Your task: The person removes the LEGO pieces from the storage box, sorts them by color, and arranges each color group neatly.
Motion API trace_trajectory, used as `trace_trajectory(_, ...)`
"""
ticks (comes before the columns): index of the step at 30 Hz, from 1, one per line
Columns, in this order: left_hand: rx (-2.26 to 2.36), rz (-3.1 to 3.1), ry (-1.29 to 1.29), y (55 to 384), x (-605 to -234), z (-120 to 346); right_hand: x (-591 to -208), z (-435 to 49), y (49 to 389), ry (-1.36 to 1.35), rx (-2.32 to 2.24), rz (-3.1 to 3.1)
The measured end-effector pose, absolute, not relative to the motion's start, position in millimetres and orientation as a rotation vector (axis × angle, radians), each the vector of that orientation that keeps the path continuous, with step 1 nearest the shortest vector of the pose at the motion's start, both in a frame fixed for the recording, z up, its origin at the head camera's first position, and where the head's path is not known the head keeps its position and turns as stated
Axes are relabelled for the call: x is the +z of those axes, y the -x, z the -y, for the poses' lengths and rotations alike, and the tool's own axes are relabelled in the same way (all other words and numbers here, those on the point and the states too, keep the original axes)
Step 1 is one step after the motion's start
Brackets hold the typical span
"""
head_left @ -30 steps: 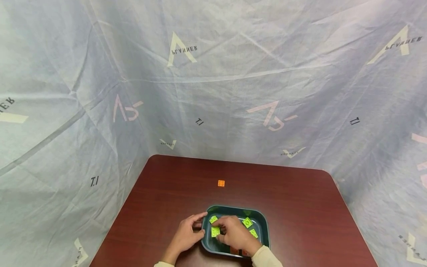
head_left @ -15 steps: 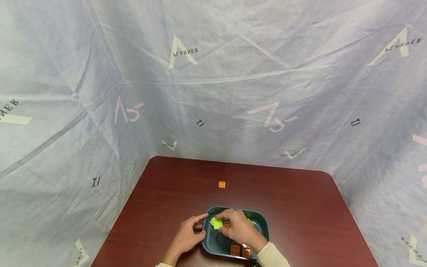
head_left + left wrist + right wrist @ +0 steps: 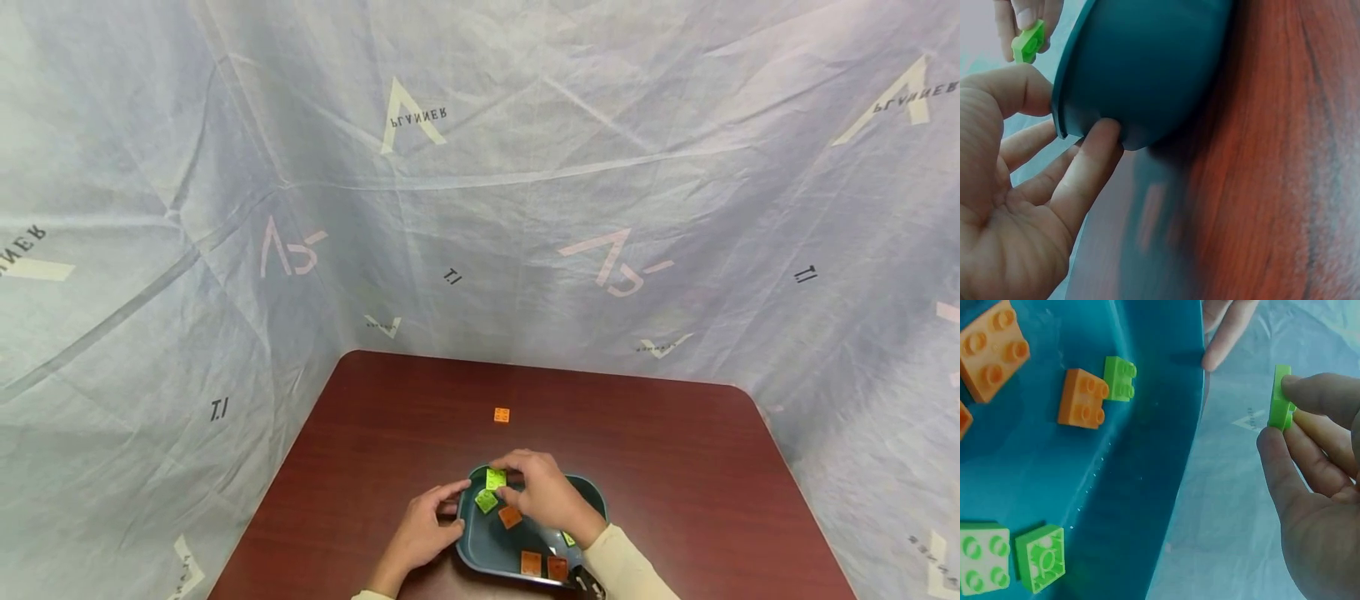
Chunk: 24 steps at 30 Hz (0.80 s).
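Note:
My right hand (image 3: 543, 492) pinches a lime-green toy building block (image 3: 496, 479) between thumb and fingers, over the far left corner of a dark teal tray (image 3: 480, 540). In the right wrist view this block (image 3: 1281, 400) stands on edge in the fingertips, beyond the tray's rim. My left hand (image 3: 422, 523) rests against the tray's left end, fingers spread. From the left wrist the tray's outer wall (image 3: 1141, 69) shows one fingertip pressed on it and another digit at the rim. Inside the tray lie a green block (image 3: 486, 501) and an orange block (image 3: 510, 517) close together.
More orange blocks (image 3: 531, 563) lie near the tray's front edge, and green blocks (image 3: 1041, 559) toward its right side, partly under my right forearm. A single orange block (image 3: 502, 415) sits on the red-brown table (image 3: 675, 467) behind the tray. A grey printed sheet (image 3: 510, 208) hangs around the table.
My right hand has picked up a green block from the tray's left part and carried it away from me, to the far left corner. The left hand has stayed at the tray's end.

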<state>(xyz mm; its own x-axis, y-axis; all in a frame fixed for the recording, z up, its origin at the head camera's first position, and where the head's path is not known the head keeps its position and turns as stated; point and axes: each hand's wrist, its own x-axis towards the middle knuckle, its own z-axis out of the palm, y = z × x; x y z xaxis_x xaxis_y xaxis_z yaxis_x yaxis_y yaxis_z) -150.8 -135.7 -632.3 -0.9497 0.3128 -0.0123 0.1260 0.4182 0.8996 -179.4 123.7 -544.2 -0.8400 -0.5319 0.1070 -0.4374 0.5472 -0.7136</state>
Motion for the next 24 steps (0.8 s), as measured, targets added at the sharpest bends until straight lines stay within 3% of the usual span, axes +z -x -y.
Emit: trace_trajectory(24, 1.56, -2.499, -0.376, 151.6, -633.0, 134.3, -555.1, -123.0, 221.1, 0.755, -1.261, -2.724)
